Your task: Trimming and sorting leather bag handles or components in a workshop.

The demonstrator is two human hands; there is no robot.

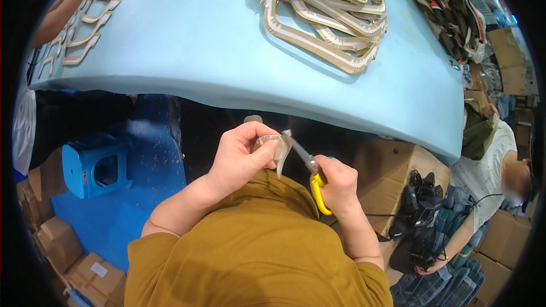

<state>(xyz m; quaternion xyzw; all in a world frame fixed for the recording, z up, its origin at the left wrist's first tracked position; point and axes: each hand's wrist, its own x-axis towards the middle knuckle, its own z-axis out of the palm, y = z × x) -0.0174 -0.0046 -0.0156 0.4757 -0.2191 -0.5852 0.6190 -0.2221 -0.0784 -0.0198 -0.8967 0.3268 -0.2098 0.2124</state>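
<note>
My left hand (239, 156) pinches a curved tan fabric strip (281, 150) below the table's front edge, in front of my body. My right hand (338, 185) grips yellow-handled scissors (318, 192), whose metal blades reach up and left to the strip beside my left fingers; whether the blades are apart is too small to tell. Beyond my hands, a heap of similar tan and white curved pieces (318, 45) lies on the light blue table (199, 51).
More curved pieces (79, 57) line the table's left, beside a person's arm (54, 20). A blue stool (85, 167) stands at left. Dark green items (449, 11) lie at the back right. A co-worker (486, 162) bends among cardboard boxes (495, 239) and black bundles at right.
</note>
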